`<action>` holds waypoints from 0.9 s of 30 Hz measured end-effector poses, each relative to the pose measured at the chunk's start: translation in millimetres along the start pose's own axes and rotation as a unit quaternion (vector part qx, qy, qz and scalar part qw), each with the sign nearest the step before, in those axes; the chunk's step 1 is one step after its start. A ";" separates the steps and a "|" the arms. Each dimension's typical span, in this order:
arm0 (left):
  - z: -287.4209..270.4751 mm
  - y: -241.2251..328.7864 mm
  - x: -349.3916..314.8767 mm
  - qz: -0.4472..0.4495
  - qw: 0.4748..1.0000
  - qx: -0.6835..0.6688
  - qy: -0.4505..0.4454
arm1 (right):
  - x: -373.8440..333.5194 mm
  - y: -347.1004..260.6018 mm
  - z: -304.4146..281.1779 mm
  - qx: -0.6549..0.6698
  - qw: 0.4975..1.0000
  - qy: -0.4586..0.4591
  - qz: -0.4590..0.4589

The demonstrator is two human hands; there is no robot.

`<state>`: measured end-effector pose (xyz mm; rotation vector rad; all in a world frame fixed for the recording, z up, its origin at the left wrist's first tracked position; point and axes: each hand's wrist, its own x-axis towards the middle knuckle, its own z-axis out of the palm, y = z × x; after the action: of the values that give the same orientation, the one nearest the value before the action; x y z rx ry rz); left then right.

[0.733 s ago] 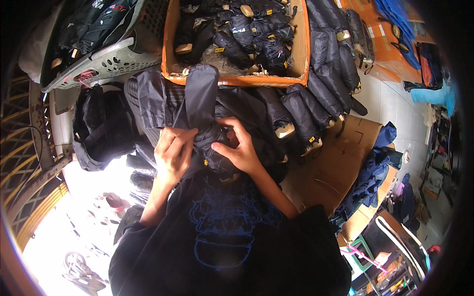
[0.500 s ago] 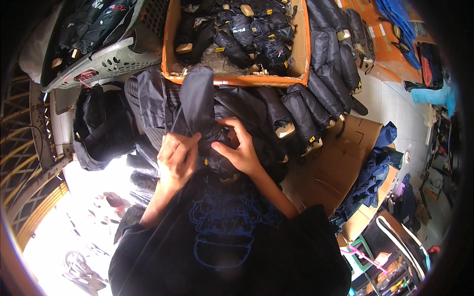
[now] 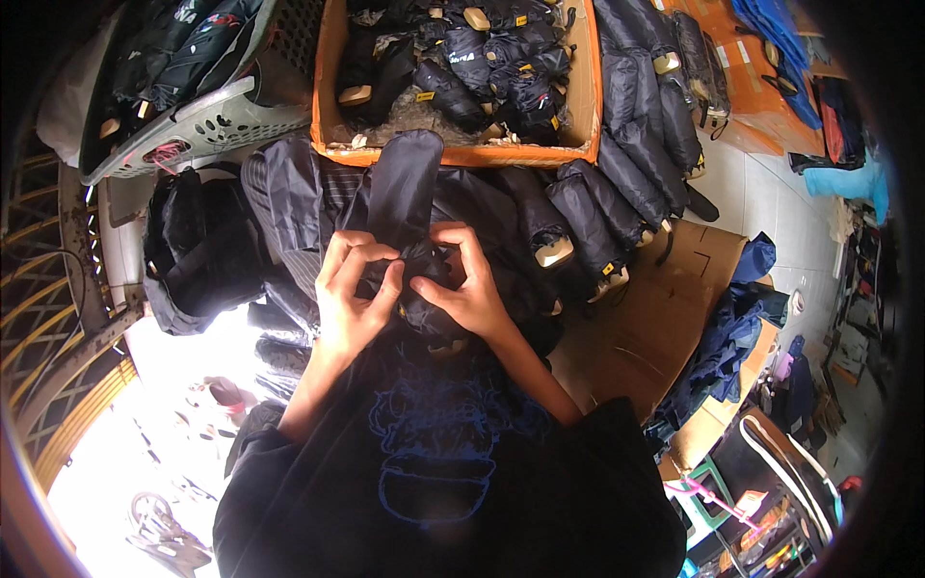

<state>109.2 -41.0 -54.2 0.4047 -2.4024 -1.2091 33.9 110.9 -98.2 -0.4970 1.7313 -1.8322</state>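
Note:
A compact folding umbrella (image 3: 429, 316) in dark cloth lies between my hands in front of my chest. A long black fabric sleeve (image 3: 407, 178) stands up from its far end, its rounded tip pointing at the carton. My left hand (image 3: 349, 294) pinches the left side of the cloth, thumb and fingers curled around the edge where sleeve and umbrella meet. From the right, my right hand (image 3: 467, 289) grips the same spot with thumb and index finger bent. Shadow hides exactly how far the sleeve covers the umbrella.
An orange-edged carton (image 3: 462, 154) full of folded umbrellas stands ahead. Sleeved umbrellas (image 3: 602, 217) with pale handle ends lie in a row to the right, beside flattened cardboard (image 3: 655, 318). A grey basket (image 3: 207, 120) of umbrellas is far left, a black bag (image 3: 202, 241) nearer.
My left hand has opened its curled fingers into a wider pinch and moved slightly right and up. The sleeve has swung to the right. My right hand stays almost in place.

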 end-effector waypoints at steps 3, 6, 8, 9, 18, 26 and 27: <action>7.7 -2.3 -1.7 0.020 0.999 0.024 0.016 | -1.2 4.2 0.1 -0.008 1.000 0.007 -0.016; 15.7 -5.7 -3.6 0.068 0.996 0.055 0.029 | 0.1 2.6 -1.3 -0.052 0.998 0.013 -0.014; 16.4 -5.6 -4.2 0.114 0.990 0.076 0.031 | -0.7 3.5 -1.7 -0.039 0.999 0.016 -0.023; 16.3 -6.9 -4.6 0.123 0.989 0.075 0.030 | -0.7 4.8 -2.1 -0.033 0.999 0.018 -0.029; 15.3 -7.3 6.1 0.084 0.995 0.046 -0.001 | 2.4 9.7 -2.8 -0.039 0.997 0.025 -0.068; 23.7 -9.1 3.8 0.171 0.983 0.071 0.011 | 3.3 -2.8 -1.8 -0.104 0.992 0.041 -0.051; 22.5 -8.9 5.2 0.159 0.986 0.055 0.007 | 3.1 -4.1 -1.0 -0.104 0.993 0.044 -0.045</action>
<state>94.3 -32.9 -72.2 0.0544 -2.4124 -0.9324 30.3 109.7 -94.6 -0.5949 2.0022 -1.7668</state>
